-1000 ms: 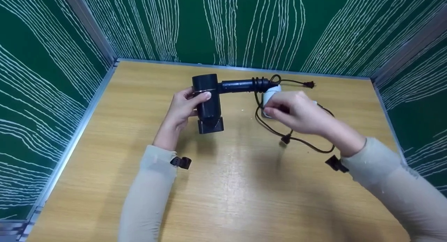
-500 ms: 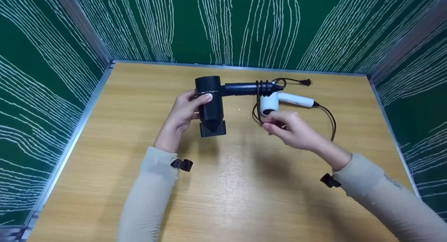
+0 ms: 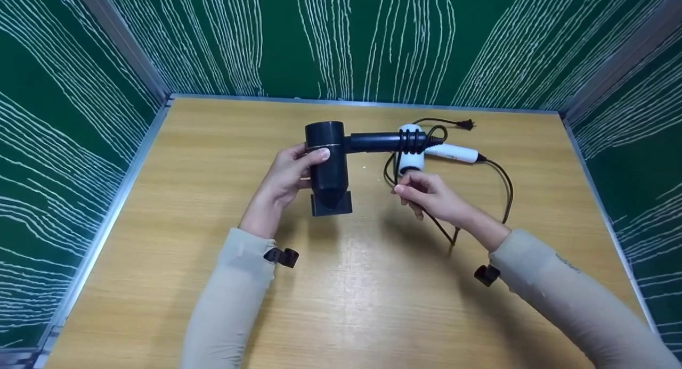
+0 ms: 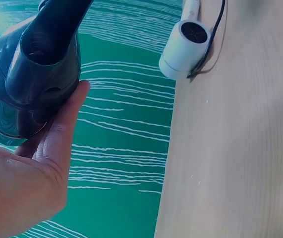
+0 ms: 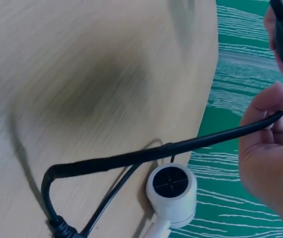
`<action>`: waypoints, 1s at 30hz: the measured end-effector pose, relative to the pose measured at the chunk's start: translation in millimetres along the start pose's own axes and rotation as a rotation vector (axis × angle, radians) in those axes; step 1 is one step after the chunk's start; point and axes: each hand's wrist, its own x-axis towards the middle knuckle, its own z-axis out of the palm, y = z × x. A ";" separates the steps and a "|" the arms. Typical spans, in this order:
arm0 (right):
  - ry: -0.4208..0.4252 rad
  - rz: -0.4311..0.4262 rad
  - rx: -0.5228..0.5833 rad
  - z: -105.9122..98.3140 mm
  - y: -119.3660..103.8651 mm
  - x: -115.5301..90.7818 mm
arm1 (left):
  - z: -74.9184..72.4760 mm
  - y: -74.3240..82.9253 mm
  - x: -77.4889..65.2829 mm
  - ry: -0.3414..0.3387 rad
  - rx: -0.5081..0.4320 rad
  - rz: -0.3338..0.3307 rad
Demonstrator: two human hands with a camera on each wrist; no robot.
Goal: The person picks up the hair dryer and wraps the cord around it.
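A black hair dryer [image 3: 329,172] with a flat nozzle is held above the table in my left hand [image 3: 282,180], thumb across its barrel. Its handle points right, and several coils of its black cord [image 3: 413,141] are wound round the handle's end. Below the coils, my right hand [image 3: 437,201] pinches the cord between thumb and fingertips. From there the loose part [image 5: 116,159] runs to a bend and the plug [image 5: 62,228] in the right wrist view. In the left wrist view, the left fingers [image 4: 64,124] support the dryer's barrel.
On the table [image 3: 341,305] behind the right hand lies a white hair dryer [image 3: 453,153], partly hidden by the black handle. Its cord [image 3: 511,190] curves across the table, and a plug [image 3: 467,124] lies near the back edge. Green walls [image 3: 298,39] with white lines surround the table.
My right hand has drawn the cord down and left from over the white hair dryer, uncovering it. My left hand and the black hair dryer have shifted slightly right and nearer.
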 end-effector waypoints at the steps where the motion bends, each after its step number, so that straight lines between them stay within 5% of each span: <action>1: 0.004 0.013 0.007 -1.0 1.4 1.5 | 0.0 -0.6 -0.1 -0.004 -0.006 0.002; 6: 0.041 0.066 0.007 -9.8 5.8 8.7 | 1.2 -1.6 -0.8 -0.022 -0.023 0.009; 15: 0.062 -0.009 0.066 -22.7 8.6 20.9 | 1.5 -1.5 -0.7 -0.038 -0.021 0.003; 19: 0.060 0.041 0.094 -28.9 7.6 24.3 | 0.5 -1.4 -1.4 -0.058 -0.019 -0.001; 24: 0.074 0.116 0.099 -44.2 -2.1 27.3 | -2.6 -2.0 -2.9 -0.121 0.015 -0.008; 30: -0.011 0.039 -0.002 -65.8 -26.9 35.2 | -7.8 -4.2 -5.1 -0.197 0.100 -0.011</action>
